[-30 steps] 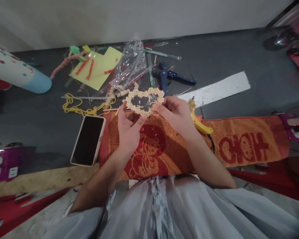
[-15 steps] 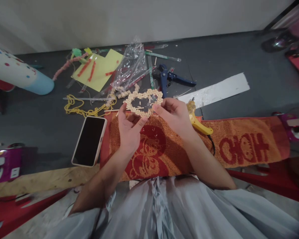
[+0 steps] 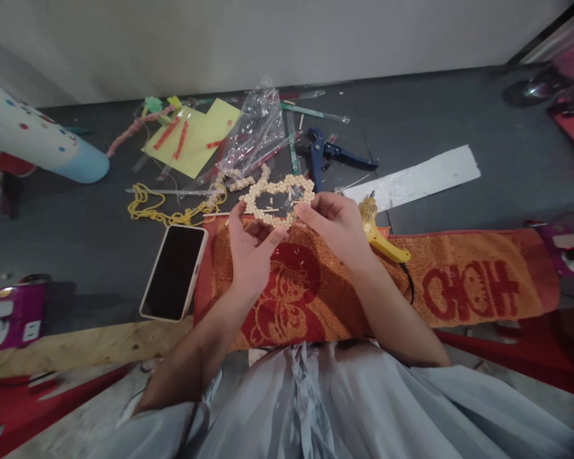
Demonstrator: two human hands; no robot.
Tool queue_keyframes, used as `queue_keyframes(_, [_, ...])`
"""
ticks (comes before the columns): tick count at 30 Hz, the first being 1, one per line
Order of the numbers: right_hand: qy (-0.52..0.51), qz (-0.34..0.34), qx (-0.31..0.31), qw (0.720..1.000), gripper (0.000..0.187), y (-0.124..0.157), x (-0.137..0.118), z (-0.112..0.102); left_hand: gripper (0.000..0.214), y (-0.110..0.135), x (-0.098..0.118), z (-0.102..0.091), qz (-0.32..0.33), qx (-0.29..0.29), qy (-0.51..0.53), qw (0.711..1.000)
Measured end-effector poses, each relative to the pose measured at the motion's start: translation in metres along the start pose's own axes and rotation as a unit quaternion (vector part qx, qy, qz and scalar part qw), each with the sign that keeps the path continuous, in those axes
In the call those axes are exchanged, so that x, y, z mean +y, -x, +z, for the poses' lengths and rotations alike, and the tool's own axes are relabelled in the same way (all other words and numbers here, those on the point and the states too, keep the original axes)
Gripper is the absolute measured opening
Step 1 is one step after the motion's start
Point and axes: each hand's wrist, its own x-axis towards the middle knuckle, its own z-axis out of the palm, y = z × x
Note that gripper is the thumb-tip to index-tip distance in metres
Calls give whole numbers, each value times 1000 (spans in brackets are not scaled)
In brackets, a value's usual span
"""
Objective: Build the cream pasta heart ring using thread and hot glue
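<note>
Between my two hands, above the orange towel [image 3: 344, 293], is a heart-shaped frame [image 3: 261, 217] made of many small pale round pieces, open in the middle. My left hand [image 3: 253, 248] grips its lower left edge, thumb in front. My right hand [image 3: 337, 223] pinches its right side between thumb and fingers. A yellow hot glue gun [image 3: 385, 242] lies just right of my right hand, partly on the towel. Thin pale sticks [image 3: 215, 215] and a strip of the same small pieces [image 3: 242, 183] lie behind the frame.
A phone [image 3: 175, 273] and yellow yarn [image 3: 148, 204] lie at left. Farther back are yellow paper [image 3: 191, 143], a clear plastic bag [image 3: 258, 121] and a blue pipe cutter [image 3: 318, 156]. A white strip [image 3: 425, 175] lies right; a dotted bottle [image 3: 43, 137] is at far left.
The view has shifted slightly, so everything sits a little lower and to the right. Both hands keep the same hold on the heart-shaped frame.
</note>
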Motion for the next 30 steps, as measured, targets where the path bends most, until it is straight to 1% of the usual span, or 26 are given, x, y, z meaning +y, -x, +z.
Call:
queue_keyframes(5, [7, -2, -4, 1000, 46, 0, 2, -2, 90, 2, 3, 3, -7, 13, 7, 1000])
queue_keyframes(9, [7, 6, -1, 1000, 49, -1, 5, -1, 87, 3, 8, 6, -15, 25, 13, 999])
queue_keyframes(13, [-1, 17, -12, 1000, 49, -2, 6, -1, 88, 2, 10, 6, -15, 25, 22, 999])
queue_keyframes(17, [10, 13, -18, 1000, 50, -3, 2, -3, 87, 1, 14, 7, -24, 26, 40, 999])
queue_keyframes(19, [16, 12, -26, 999, 49, -3, 2, -6, 85, 0, 16, 7, -43, 23, 52, 997])
queue_keyframes(25, [0, 18, -34, 999, 45, -5, 8, -10, 72, -3, 23, 6, -149, -3, 118, 982])
queue_keyframes(27, [2, 20, -33, 999, 45, -5, 7, -9, 69, -4, 23, 5, -165, -4, 129, 978])
queue_keyframes(30, [11, 16, -27, 999, 48, -5, 3, -7, 70, -4, 23, 5, -166, 5, 141, 976])
